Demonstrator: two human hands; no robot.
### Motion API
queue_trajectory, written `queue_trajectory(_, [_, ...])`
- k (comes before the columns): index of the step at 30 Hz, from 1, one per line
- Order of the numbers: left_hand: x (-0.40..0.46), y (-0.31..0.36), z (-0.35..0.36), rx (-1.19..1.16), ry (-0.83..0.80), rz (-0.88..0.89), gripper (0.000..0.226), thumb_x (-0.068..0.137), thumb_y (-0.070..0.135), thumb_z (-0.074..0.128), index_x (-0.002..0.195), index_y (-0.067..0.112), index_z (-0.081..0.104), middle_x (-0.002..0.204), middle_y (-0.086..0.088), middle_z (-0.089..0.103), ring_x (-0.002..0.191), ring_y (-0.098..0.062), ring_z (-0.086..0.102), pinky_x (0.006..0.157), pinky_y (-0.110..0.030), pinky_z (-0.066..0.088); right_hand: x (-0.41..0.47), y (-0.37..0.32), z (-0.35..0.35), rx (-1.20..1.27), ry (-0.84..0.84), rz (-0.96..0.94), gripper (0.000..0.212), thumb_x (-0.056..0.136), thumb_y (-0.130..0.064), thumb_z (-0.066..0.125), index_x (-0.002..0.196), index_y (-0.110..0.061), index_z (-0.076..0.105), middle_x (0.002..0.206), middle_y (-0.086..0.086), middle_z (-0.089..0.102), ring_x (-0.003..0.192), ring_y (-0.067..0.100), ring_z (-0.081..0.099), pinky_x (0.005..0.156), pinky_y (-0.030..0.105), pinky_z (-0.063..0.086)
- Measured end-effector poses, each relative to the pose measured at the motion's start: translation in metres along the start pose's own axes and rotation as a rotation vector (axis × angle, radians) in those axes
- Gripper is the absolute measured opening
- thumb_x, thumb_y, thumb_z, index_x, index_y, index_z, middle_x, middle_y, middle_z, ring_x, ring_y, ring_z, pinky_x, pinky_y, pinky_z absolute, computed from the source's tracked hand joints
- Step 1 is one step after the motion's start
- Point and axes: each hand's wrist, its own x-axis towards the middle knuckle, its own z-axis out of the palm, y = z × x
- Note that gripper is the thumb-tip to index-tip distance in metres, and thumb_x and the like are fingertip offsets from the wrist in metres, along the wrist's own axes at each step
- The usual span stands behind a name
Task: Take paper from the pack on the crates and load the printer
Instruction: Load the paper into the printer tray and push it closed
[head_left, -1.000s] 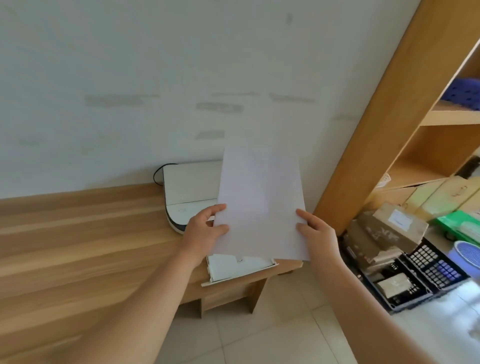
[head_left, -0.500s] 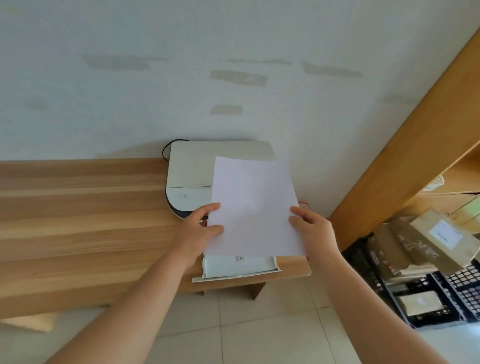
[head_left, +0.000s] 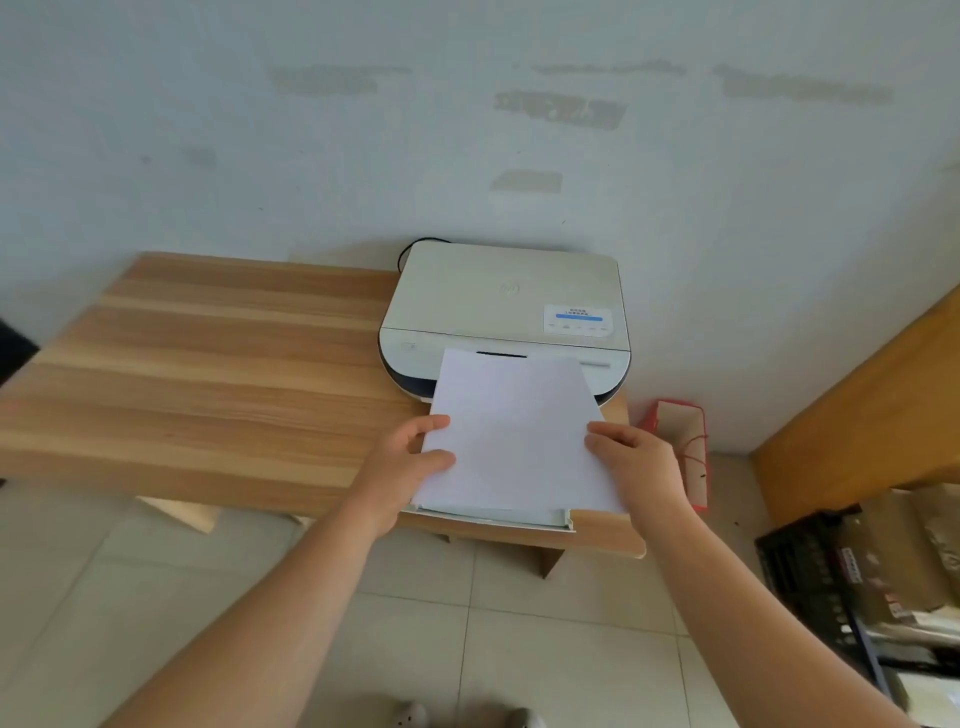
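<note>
Since a second ago the paper (head_left: 514, 431) has come down from held up in front of the wall to lying low over the tray (head_left: 493, 518), its far edge now at the mouth of the printer (head_left: 506, 306). I judge loading is nearly done: the sheets only need sliding in under the body.

The left hand (head_left: 410, 467) pinches the paper's left edge, thumb on top, fingers beneath. The right hand (head_left: 636, 467) grips the right edge the same way. Between the two hands the stack lies flat, its near edge just behind the tray lip.

What the tray holds under the sheets is hidden. Right of the right fingers a red bag (head_left: 683, 452) stands on the floor; further right a black crate (head_left: 831, 582) holds cardboard boxes
</note>
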Motion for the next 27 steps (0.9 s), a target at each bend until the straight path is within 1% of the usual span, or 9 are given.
queue_trajectory(3, [-0.001,-0.007,-0.002,0.015,-0.012,-0.020,0.043,0.082,0.004,0.067,0.119,0.023,0.061,0.116,0.003,0.067,0.097,-0.012,0.068,0.072,-0.021,0.052,-0.001,0.006,0.001,-0.013,-0.020,0.033,0.010,0.082,-0.028,0.070,0.090,-0.032,0.074,0.100,-0.010,0.070,0.092,0.018,0.066,0.085,0.038,0.056])
queue_trajectory(6, [0.002,-0.018,-0.007,0.034,-0.037,-0.064,0.043,0.081,0.005,0.068,0.119,0.023,0.061,0.117,0.004,0.066,0.097,-0.012,0.068,0.070,-0.020,0.052,-0.006,0.018,0.004,-0.003,-0.040,0.079,0.011,0.086,-0.024,0.069,0.096,-0.028,0.072,0.096,-0.010,0.067,0.087,0.016,0.064,0.079,0.034,0.056])
queue_trajectory(7, [0.004,-0.025,-0.009,0.037,-0.040,-0.081,0.043,0.079,0.006,0.069,0.117,0.025,0.062,0.118,0.003,0.066,0.099,-0.013,0.067,0.073,-0.022,0.053,-0.007,0.024,0.006,0.001,-0.044,0.093,0.012,0.086,-0.023,0.068,0.097,-0.026,0.072,0.096,-0.011,0.067,0.086,0.016,0.064,0.078,0.032,0.055])
queue_trajectory(10, [0.009,-0.048,-0.013,0.084,-0.034,-0.134,0.045,0.065,0.017,0.075,0.106,0.035,0.067,0.124,0.002,0.063,0.116,-0.014,0.059,0.099,-0.036,0.047,-0.011,0.047,0.016,0.026,-0.037,0.157,0.011,0.085,-0.021,0.069,0.094,-0.027,0.072,0.097,-0.009,0.067,0.090,0.017,0.064,0.084,0.036,0.055])
queue_trajectory(12, [0.011,-0.063,-0.016,0.129,-0.038,-0.168,0.045,0.061,0.021,0.076,0.101,0.040,0.068,0.125,0.003,0.063,0.123,-0.015,0.053,0.106,-0.041,0.041,-0.012,0.064,0.024,0.025,-0.017,0.199,0.010,0.082,-0.023,0.071,0.088,-0.032,0.072,0.100,-0.008,0.069,0.093,0.019,0.066,0.087,0.040,0.056])
queue_trajectory(17, [0.019,-0.086,-0.017,0.090,-0.014,-0.262,0.050,0.055,0.016,0.074,0.101,0.034,0.067,0.122,-0.003,0.062,0.107,-0.022,0.064,0.097,-0.039,0.049,-0.011,0.096,0.038,0.039,-0.013,0.274,0.016,0.083,-0.017,0.070,0.094,-0.028,0.071,0.105,-0.003,0.070,0.098,0.021,0.066,0.091,0.039,0.054])
queue_trajectory(19, [0.023,-0.094,-0.016,0.074,-0.017,-0.298,0.051,0.063,0.008,0.074,0.110,0.027,0.066,0.124,-0.004,0.059,0.109,-0.022,0.061,0.094,-0.035,0.048,-0.010,0.103,0.041,0.055,-0.010,0.315,0.016,0.084,-0.015,0.069,0.096,-0.026,0.071,0.103,-0.002,0.070,0.098,0.021,0.066,0.092,0.039,0.054])
queue_trajectory(22, [0.027,-0.104,-0.016,0.059,0.003,-0.347,0.050,0.077,-0.005,0.066,0.122,0.016,0.061,0.122,-0.004,0.053,0.111,-0.022,0.057,0.088,-0.029,0.043,-0.005,0.109,0.046,0.088,-0.021,0.361,0.016,0.084,-0.010,0.068,0.090,-0.025,0.070,0.100,0.001,0.070,0.096,0.025,0.066,0.093,0.041,0.054])
queue_trajectory(27, [0.035,-0.120,-0.017,0.001,0.022,-0.439,0.050,0.077,-0.010,0.065,0.121,0.014,0.060,0.122,-0.008,0.056,0.104,-0.029,0.062,0.092,-0.040,0.050,0.003,0.116,0.051,0.068,-0.055,0.421,0.021,0.084,-0.007,0.067,0.103,-0.015,0.070,0.100,0.009,0.069,0.095,0.029,0.068,0.091,0.043,0.055])
